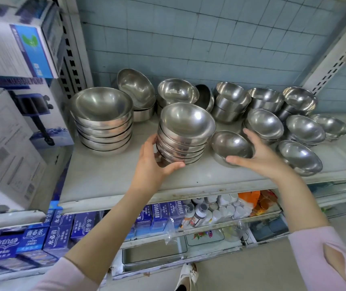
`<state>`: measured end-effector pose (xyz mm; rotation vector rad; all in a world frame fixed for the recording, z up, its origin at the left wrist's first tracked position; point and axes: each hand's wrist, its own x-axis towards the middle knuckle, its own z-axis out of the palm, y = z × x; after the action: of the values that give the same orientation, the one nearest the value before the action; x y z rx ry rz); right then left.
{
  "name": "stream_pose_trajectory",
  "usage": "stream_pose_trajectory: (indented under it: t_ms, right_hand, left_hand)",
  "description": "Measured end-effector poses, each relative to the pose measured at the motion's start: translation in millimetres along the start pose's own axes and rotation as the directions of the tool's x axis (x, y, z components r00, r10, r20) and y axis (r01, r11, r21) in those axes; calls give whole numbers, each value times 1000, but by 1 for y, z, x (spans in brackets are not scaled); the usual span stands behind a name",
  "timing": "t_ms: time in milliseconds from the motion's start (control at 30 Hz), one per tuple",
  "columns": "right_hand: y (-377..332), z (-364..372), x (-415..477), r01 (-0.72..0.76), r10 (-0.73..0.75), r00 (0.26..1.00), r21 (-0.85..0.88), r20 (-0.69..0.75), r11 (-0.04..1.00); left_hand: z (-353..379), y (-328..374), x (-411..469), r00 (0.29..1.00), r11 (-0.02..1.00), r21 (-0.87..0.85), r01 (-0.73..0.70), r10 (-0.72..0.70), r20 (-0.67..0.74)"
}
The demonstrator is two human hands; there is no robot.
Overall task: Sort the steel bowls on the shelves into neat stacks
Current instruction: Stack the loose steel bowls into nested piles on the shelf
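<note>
Many steel bowls stand on a white shelf (109,181). My left hand (154,162) grips the lower left side of a tilted stack of several bowls (185,131) in the shelf's middle. My right hand (258,155) grips a small bowl (230,147) just right of that stack, thumb at its front rim and fingers behind it. A larger stack (103,120) stands at the left. Loose bowls and short stacks (230,101) crowd the back row and the right side (300,157).
Cardboard boxes (14,114) are piled left of the shelf beside a perforated upright (71,59). Blue tiled wall (199,38) lies behind. Lower shelves hold blue packets (59,229), bottles (201,213) and trays. Bare shelf surface lies along the front edge.
</note>
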<state>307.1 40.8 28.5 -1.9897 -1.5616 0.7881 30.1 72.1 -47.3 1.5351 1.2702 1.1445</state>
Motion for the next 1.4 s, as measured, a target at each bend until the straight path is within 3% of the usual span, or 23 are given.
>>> stream_pose_trajectory:
  t_ms: [200,500,700,933,1033,1400]
  right_hand:
    - [15,10,11,35,-34,999,53,-8,998]
    - [10,1,13,46,-52,992,-49,-114,998]
    - [-46,-42,4,210,-180,949,93,-257,973]
    - [-121,-7,6,352,-346,931,28,-116,936]
    - [-125,9,7,351,-353,933,-42,-74,935]
    - [-132,25,12,357,-356,933,-12,53,934]
  left_hand:
    - [1,-2,1,1000,999,46,2,-1,-19]
    - [2,-2,1,1000,999,50,2,-1,-27]
    - [2,-2,1,1000,999,43,-6,7,-13]
    - [3,-1,-1,999,999,23,-38,38,-17]
    - [3,-2,0,999,999,8,-46,46,-20]
    - [2,-6,-4,991,998,-4,-64,63,-115]
